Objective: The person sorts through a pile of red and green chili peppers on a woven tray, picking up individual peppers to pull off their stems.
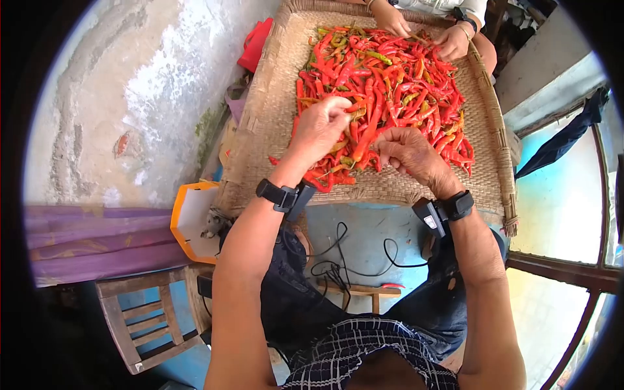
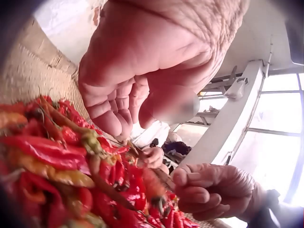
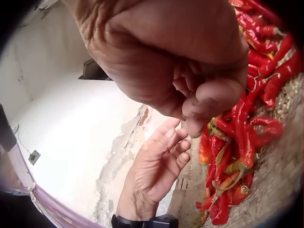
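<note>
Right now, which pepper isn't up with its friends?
The red pepper down by the low wooden stool, between the person's legs. The other peppers I can see are up at the woven tray.

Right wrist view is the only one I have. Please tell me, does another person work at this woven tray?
Observer: Yes. The head view shows another person's hands at the far end of the tray, touching the chillies.
Operator: Thank you. And what lies on the floor under the near edge?
Observer: Black cables lie loosely on the blue floor.
Operator: Please, is something standing beside the near left corner?
Observer: Yes, a white container with an orange rim is there.
</note>
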`<state>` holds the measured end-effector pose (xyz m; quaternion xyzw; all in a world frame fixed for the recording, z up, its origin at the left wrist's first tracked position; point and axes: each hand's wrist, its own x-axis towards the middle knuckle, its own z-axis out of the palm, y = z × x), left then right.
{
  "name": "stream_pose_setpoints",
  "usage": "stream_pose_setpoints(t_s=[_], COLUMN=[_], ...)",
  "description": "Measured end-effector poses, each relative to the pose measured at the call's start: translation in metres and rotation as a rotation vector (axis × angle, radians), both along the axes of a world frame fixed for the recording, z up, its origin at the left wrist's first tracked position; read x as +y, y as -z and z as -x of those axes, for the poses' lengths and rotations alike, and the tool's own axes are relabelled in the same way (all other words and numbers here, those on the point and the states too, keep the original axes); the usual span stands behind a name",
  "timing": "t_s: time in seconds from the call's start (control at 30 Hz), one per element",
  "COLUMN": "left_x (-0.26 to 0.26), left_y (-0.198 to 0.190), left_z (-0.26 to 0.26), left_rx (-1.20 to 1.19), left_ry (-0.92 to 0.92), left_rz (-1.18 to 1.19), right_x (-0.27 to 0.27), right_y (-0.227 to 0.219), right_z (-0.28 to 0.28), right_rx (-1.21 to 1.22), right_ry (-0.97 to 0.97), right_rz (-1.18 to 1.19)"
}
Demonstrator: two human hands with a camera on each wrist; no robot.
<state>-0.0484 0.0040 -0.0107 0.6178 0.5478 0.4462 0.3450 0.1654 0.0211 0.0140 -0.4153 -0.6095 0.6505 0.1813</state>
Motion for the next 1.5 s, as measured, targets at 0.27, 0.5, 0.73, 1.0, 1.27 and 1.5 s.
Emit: stream_pose_setpoints(t_s=[0.27, 0.5, 0.73, 1.0, 1.27, 1.5], left_x=[-0.009, -0.007, -0.004, -0.002, 0.003, -0.009], left_y=[0.001, 0.011, 0.006, -0.015, -0.016, -0.019], left_z=[-0.012, -0.013, -0.009, -0.009, -0.005, -0.018], left_rx=[0.768, 0.844, 0.929, 0.447, -0.433, -0.255], left_ry=[-0.085, -0.151, -0.172, -0.261, -0.130, 0.153], left_rz=[-0.175, -0.109, -0.218, -0.034, 0.204, 0.392], right_x=[-0.010, -0.016, -0.010, 0.008, 0.040, 0.013], right_y=[0.035, 0.046, 0.037, 0.017, -0.010, 0.004], right_z=[0.009, 0.020, 0.016, -0.009, -0.019, 0.006], right_rx=[-0.191, -0.660, -0.559, -0.498, 0.080, -0.039], right_ry=[-0.035, -0.189, -0.079, 0.073, 0.369, 0.182], right_rz=[-0.806, -1.193, -1.271, -0.983, -0.421, -0.598])
